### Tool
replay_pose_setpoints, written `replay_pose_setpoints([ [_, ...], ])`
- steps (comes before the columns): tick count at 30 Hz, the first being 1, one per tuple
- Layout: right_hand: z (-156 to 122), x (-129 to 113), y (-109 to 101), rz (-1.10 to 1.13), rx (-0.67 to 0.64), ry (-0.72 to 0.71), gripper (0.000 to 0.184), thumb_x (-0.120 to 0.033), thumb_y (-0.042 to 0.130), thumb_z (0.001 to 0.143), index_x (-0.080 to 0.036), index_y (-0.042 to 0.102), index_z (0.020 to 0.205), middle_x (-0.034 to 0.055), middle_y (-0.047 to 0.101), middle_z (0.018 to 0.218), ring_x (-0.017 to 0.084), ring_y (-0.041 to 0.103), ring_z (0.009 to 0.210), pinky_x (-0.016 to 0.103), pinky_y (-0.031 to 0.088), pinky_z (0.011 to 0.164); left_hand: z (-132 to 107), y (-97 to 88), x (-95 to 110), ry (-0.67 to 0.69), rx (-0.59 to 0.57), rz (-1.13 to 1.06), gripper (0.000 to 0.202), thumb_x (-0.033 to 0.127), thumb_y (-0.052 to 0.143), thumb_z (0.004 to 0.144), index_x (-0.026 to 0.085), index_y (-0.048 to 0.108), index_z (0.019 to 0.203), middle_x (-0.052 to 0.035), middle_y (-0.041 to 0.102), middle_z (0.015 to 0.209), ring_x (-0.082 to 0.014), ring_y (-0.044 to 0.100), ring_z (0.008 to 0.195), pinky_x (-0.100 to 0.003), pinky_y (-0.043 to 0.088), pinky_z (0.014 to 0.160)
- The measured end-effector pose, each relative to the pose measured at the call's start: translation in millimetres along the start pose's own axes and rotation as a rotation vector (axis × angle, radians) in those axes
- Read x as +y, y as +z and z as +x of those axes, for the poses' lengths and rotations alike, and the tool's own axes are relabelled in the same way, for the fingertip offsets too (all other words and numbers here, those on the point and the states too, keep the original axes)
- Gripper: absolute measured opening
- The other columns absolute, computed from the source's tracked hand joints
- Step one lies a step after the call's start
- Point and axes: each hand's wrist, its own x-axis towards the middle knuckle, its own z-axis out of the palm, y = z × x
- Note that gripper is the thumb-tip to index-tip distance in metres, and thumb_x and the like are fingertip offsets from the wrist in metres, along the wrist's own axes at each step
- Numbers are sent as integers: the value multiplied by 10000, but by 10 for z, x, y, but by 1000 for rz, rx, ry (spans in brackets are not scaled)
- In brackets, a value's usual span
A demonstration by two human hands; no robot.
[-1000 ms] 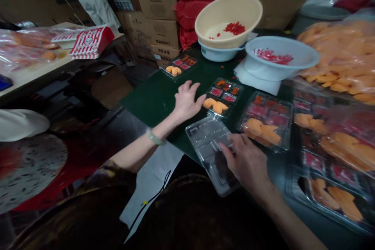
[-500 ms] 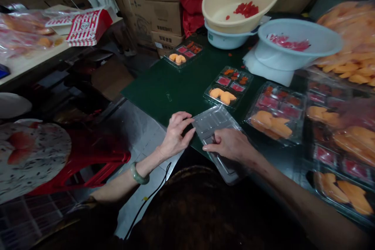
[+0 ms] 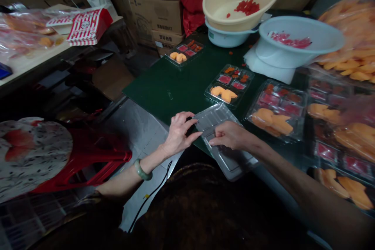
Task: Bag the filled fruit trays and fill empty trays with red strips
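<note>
- Left hand (image 3: 178, 134): palm down, fingers (image 3: 187, 119) slightly spread, tips against the left edge of an empty clear plastic tray (image 3: 231, 163); whether they grip it, I cannot tell.
- Right hand (image 3: 231, 134): reaching in from the right, fingers held close together over the tray's middle; any grip is unclear.
- Just beyond the fingertips: a filled tray of orange and red pieces (image 3: 228, 86).
- Left of the fingers, farther off: a dark green mat (image 3: 164, 86).
- Behind the left hand: a jade bangle (image 3: 142, 170) on the wrist.

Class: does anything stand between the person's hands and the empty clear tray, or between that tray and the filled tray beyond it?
Nothing visible does. The left hand rests at the edge of the clear tray, the right hand lies over it, and no object sits between it and the filled tray.
</note>
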Motion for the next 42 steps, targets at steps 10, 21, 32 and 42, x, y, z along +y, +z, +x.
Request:
replay_pose_setpoints([
  [10,9,-56,-40,43,-111,77,286,-435,606,646,-185,503,554,-51,476,413,82,429,360,200,267,376,0,4,-21,44,-14,28,616,625,609,670,173,568,1086,-135,523,1163,-278,448,1081,-391,340,821],
  [21,39,-112,-50,64,-112,136,305,-452,609,661,-176,526,564,-29,493,410,109,472,333,211,304,355,21,4,-25,36,-36,15,630,639,616,648,187,577,1084,-132,510,1172,-287,446,1075,-404,343,822],
  [32,-64,-292,-21,-200,-6,116,195,-355,571,719,-180,580,632,52,653,682,195,613,649,245,305,478,25,-39,-2,26,-83,11,615,637,602,666,191,580,1089,-138,495,1197,-293,434,1092,-410,336,833],
  [42,-165,-434,-15,-169,109,49,82,-158,478,694,-183,510,622,22,568,607,143,497,568,261,232,489,-13,-60,-16,-1,-99,-83,753,615,649,635,218,467,1248,-145,425,1267,-318,385,1173,-457,320,927],
])
